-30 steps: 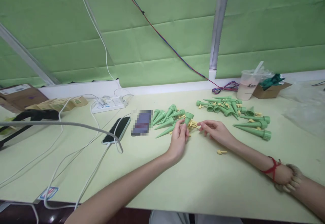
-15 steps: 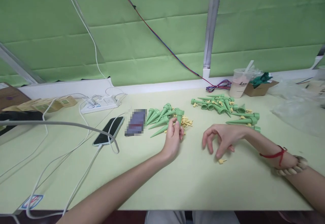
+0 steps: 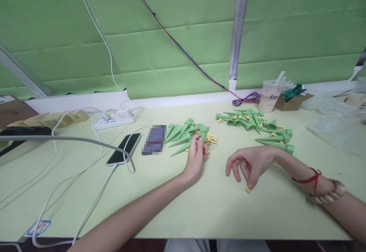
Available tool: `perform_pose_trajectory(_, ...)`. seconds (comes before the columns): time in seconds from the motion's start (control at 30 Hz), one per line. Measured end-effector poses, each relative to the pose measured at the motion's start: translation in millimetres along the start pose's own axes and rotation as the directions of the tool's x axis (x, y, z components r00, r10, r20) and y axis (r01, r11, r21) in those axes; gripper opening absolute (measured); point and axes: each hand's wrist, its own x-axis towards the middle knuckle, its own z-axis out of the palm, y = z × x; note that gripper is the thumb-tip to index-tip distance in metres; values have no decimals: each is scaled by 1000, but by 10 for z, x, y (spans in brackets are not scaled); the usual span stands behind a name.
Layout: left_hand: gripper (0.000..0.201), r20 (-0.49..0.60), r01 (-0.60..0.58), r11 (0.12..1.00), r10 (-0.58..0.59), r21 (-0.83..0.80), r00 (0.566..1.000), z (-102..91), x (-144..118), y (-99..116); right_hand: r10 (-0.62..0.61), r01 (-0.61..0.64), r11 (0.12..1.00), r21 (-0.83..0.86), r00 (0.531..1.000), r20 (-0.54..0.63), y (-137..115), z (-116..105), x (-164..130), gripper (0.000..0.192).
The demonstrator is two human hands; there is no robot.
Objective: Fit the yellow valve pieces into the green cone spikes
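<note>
Cones [image 3: 273,144] plain green; small pegs [image 3: 248,190] yellow; tabletop [image 3: 200,215] pale yellow-green; wrist cord [image 3: 305,180] red; power strip [image 3: 121,118] white.

Tabletop pale yellow-green [image 3: 217,219]. Left: small boxes [image 3: 51,120], power strip [image 3: 116,121], phone [image 3: 116,156] with cable attached. Centre: green spikes [image 3: 180,139], heaped yellow pegs [image 3: 211,139] beside them. Right: second spike pile [image 3: 246,121], drink cup [image 3: 268,97], open carton [image 3: 291,104], clear plastic bags [image 3: 334,128]. Sticker [image 3: 40,227] at front-left edge.

- Green spike [image 3: 204,130]: held; wide cap uppermost, body narrowing beneath it; approximately upright; lower section hidden from view.
- Yellow piece [image 3: 248,190]: small; blunt end exposed, remainder covered; located right of the green spike and nearer the viewer, well apart from it.
</note>
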Motion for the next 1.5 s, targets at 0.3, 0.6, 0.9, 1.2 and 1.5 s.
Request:
perform_pose_trajectory(0.3, 32, -65, -15, 1000, 14, -15, 998, 2, 2, -1, -5, 4, 1000, -18, 1000, -24, -40, 71, 12, 56)
perform_pose_trajectory(0.6, 29, -18, -57, 998, 57, 3, 998, -1, 14, 12, -277, 385, 922, 40, 727, -628, 39, 130, 355, 48)
perform_pose_trajectory(0.9, 30, 128, -71, 993, 60, 89, 990, -1, 2, 10, -220, 493, 865, 92, 538, -814, -75, 210, 407, 33)
perform_pose_trajectory(1.2, 23, 271, -170, 947, 94, 272, 958, 5, -29, 41, -244, 536, 844, 32, 436, -866, -99, 262, 419, 32)
perform_pose_trajectory(1.5, 31, 232, -163, 945, 97, 283, 968, 12, -25, 50, -478, 333, 860, -387, 256, -840, -23, 214, 403, 26)
